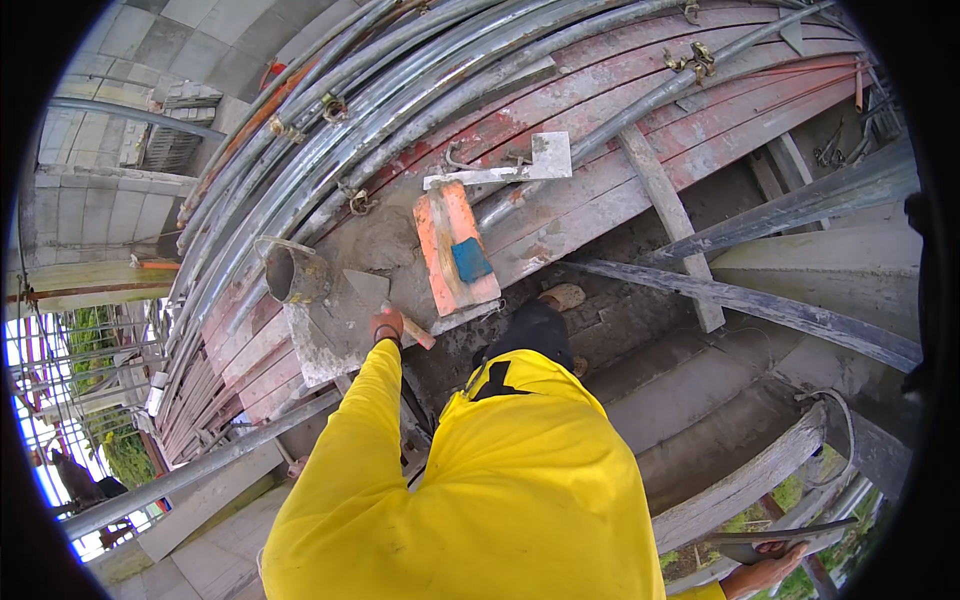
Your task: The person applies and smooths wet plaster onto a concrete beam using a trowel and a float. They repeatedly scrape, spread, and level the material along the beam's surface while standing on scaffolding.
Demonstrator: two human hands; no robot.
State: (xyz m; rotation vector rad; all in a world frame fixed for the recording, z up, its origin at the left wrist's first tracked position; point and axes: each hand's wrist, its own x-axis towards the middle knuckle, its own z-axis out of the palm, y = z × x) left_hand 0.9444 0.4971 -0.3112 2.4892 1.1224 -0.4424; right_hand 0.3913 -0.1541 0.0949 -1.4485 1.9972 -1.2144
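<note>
My left hand [386, 323] is closed round the handle of a pointing trowel [367, 287], its grey blade resting at wet mortar on a board [318, 345]. A mortar-coated bucket [293, 273] stands just left of the blade. To the right lies an orange float [437, 250] with a wooden grip, and a blue pad [471, 260] sits on it. Beyond that is a pale L-shaped metal piece [550, 156]. Far off at the lower right, my right hand [766, 572] grips a flat grey tool with a dark edge [790, 536], seen nearly edge-on; its kind is unclear.
Long metal scaffold pipes [380, 110] with clamps lie across red planks [600, 215] ahead. Slanting timber beams [770, 305] cross a gap on the right. A curved board [740, 480] borders the lower right. Scaffolding and greenery show at the left, beyond a horizontal pipe [200, 465].
</note>
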